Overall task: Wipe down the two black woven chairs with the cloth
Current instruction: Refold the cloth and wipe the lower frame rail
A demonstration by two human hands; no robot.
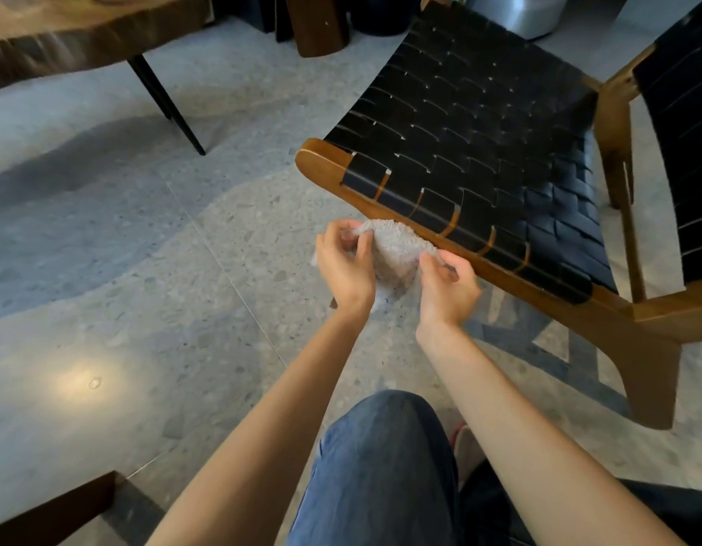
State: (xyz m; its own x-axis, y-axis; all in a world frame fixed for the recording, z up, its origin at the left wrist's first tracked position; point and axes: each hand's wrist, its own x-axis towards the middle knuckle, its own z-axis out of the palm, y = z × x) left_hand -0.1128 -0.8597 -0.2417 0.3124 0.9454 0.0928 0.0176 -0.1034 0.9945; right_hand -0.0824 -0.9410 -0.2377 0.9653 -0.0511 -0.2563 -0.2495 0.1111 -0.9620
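Grey speckled stone floor underfoot, with a soft patch of light glaring off it at lower left. A rough-edged dark wooden table on a thin black leg sits up in the far left corner.

Now to the action. The black woven strap chair with the brown wooden frame fills the right side, its seat sloping away, and it is well apart from the table. Right in front of its curved wooden front rail is the pale fluffy bunched cloth, held up off the floor between both hands. The left hand pinches the cloth's left edge, thumb and fingers curled in on it. The right hand grips the right edge, fingers curled under. The cloth stretches between them and overlaps the rail; whether it touches the wood, I cannot tell.

Down below, a knee in blue denim rises between the forearms.
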